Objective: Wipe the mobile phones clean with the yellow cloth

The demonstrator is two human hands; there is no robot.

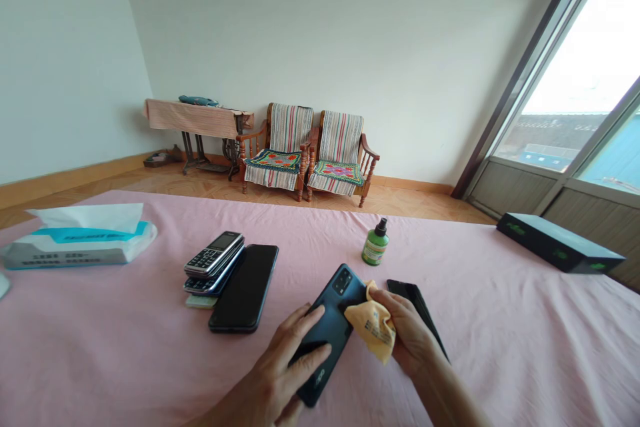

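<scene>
My left hand (280, 373) grips a dark blue smartphone (334, 320) that lies back side up, its camera block at the far end. My right hand (407, 333) is closed on a yellow cleaning cloth (373, 327) and presses it against the phone's right edge. A second black phone (417, 303) lies on the pink tablecloth just behind my right hand. A small green spray bottle (375, 243) stands a little beyond both.
Left of my hands lie a large black smartphone (246, 287) and a stack of keypad phones (214, 261). A tissue pack (80, 237) sits at far left, a dark box (557, 242) at far right. Two wooden chairs (310, 150) stand by the wall.
</scene>
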